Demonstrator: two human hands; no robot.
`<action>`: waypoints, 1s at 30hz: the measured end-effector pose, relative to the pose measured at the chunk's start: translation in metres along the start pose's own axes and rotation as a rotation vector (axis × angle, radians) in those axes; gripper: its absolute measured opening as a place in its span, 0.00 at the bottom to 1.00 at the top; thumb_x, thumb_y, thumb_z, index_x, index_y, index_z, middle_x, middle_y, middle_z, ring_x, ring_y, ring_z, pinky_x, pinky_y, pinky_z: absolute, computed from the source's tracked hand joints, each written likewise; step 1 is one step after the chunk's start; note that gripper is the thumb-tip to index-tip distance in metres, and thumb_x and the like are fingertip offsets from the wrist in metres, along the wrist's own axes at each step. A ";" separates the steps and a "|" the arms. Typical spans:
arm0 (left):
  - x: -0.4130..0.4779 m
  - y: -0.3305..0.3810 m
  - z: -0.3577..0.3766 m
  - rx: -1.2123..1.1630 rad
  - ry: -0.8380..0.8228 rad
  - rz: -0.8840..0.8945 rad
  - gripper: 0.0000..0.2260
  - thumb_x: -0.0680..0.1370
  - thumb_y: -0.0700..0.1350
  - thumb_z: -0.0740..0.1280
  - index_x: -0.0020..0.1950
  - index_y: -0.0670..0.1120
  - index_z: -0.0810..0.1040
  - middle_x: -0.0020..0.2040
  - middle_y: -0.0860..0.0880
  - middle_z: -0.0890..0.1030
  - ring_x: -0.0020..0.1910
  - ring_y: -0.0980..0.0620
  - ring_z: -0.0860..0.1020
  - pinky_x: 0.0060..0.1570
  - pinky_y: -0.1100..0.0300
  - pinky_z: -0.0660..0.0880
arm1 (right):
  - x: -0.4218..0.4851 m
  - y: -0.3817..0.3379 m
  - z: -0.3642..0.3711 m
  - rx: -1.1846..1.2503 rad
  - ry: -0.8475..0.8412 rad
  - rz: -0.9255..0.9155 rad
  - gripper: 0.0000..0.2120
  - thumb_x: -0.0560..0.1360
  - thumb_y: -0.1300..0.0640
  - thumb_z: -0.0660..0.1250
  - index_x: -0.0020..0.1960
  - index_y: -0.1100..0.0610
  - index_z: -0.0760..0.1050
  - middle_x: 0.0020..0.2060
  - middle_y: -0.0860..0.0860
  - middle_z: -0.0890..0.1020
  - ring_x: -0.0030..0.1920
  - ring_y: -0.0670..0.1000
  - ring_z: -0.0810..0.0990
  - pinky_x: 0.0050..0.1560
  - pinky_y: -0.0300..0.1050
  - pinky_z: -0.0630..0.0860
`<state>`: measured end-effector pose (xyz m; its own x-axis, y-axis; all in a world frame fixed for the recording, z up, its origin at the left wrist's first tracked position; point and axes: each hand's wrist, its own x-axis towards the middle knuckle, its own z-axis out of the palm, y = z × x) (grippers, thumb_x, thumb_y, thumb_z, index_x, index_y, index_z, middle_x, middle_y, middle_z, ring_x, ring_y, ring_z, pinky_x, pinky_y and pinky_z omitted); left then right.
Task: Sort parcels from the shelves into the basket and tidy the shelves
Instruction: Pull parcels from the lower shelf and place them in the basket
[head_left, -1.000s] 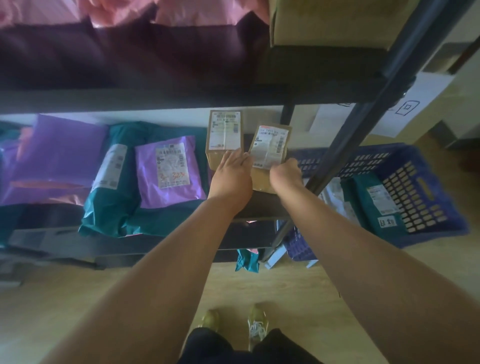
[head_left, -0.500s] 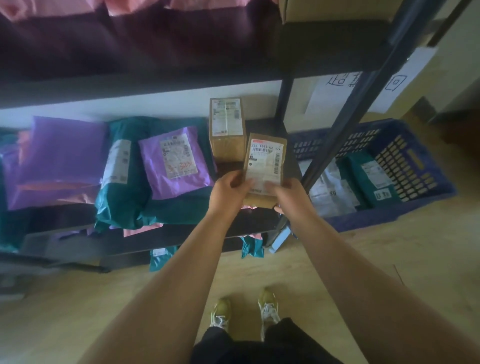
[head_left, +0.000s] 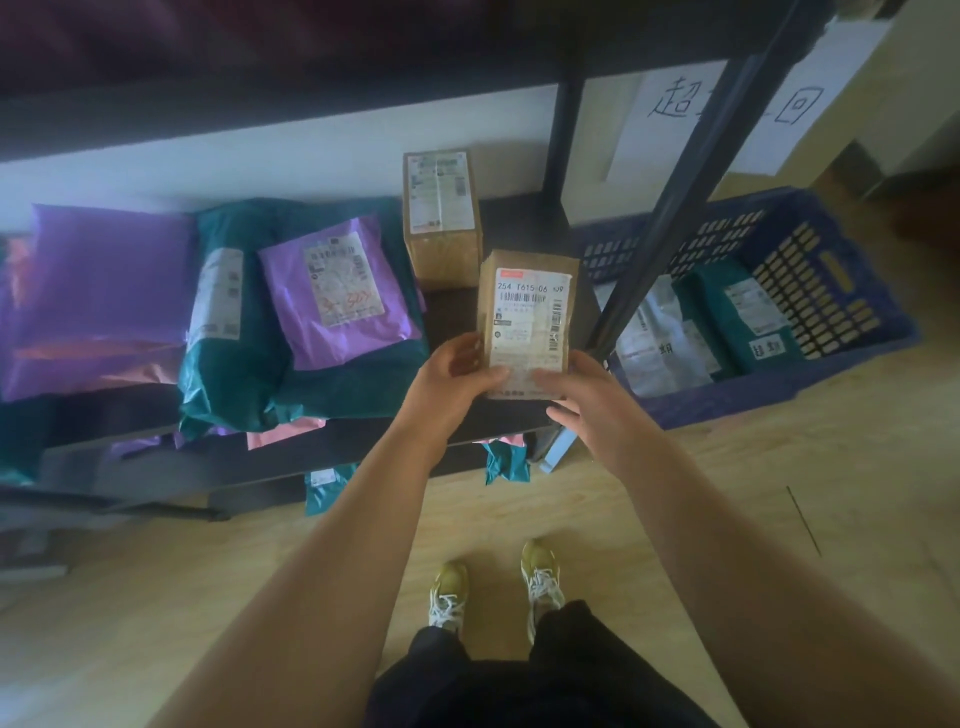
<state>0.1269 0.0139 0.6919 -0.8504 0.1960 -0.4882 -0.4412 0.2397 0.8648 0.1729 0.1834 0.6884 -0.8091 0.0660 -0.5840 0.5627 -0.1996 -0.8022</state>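
A small brown cardboard parcel (head_left: 527, 312) with a white label is held up over the front of the dark shelf (head_left: 524, 228). My left hand (head_left: 452, 374) grips its lower left edge and my right hand (head_left: 576, 395) grips its lower right edge, thumbs on the label. A second brown box (head_left: 441, 218) stands on the shelf just behind it. The blue plastic basket (head_left: 831, 291) sits on the floor to the right, holding a teal parcel (head_left: 737, 312) and a white parcel (head_left: 654, 343).
Purple mailer bags (head_left: 337, 291) and teal ones (head_left: 234, 364) lie on the shelf's left part. A black shelf post (head_left: 691, 171) slants between the shelf and the basket. More bags poke out from the lower shelf (head_left: 506, 460). Wooden floor and my shoes (head_left: 493, 587) lie below.
The small parcel came off the shelf from beside the other box and moved toward me; my left hand left the other box and now both hands hold it. The view tilted down.
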 end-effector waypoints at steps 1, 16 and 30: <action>0.000 -0.001 -0.001 -0.006 -0.009 -0.024 0.31 0.66 0.51 0.77 0.67 0.52 0.73 0.58 0.53 0.82 0.58 0.53 0.80 0.65 0.49 0.74 | -0.002 -0.001 -0.002 -0.018 -0.014 -0.007 0.18 0.78 0.59 0.69 0.68 0.53 0.73 0.58 0.48 0.82 0.63 0.49 0.77 0.73 0.55 0.67; -0.019 0.039 -0.012 -0.319 -0.146 0.049 0.31 0.68 0.53 0.74 0.64 0.43 0.67 0.55 0.45 0.84 0.56 0.46 0.83 0.57 0.50 0.78 | -0.036 -0.030 -0.016 -0.119 -0.162 -0.212 0.27 0.71 0.48 0.74 0.68 0.47 0.71 0.62 0.46 0.81 0.64 0.48 0.79 0.71 0.56 0.69; -0.036 0.064 -0.041 -0.319 -0.395 0.232 0.28 0.75 0.50 0.66 0.74 0.44 0.66 0.70 0.41 0.74 0.69 0.41 0.72 0.70 0.37 0.64 | -0.069 -0.051 0.006 -0.264 -0.202 -0.416 0.39 0.68 0.53 0.75 0.75 0.43 0.63 0.64 0.42 0.79 0.63 0.42 0.78 0.54 0.39 0.79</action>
<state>0.1172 -0.0169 0.7699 -0.7904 0.5659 -0.2346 -0.3723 -0.1395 0.9176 0.1989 0.1831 0.7702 -0.9748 -0.1076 -0.1955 0.1901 0.0583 -0.9800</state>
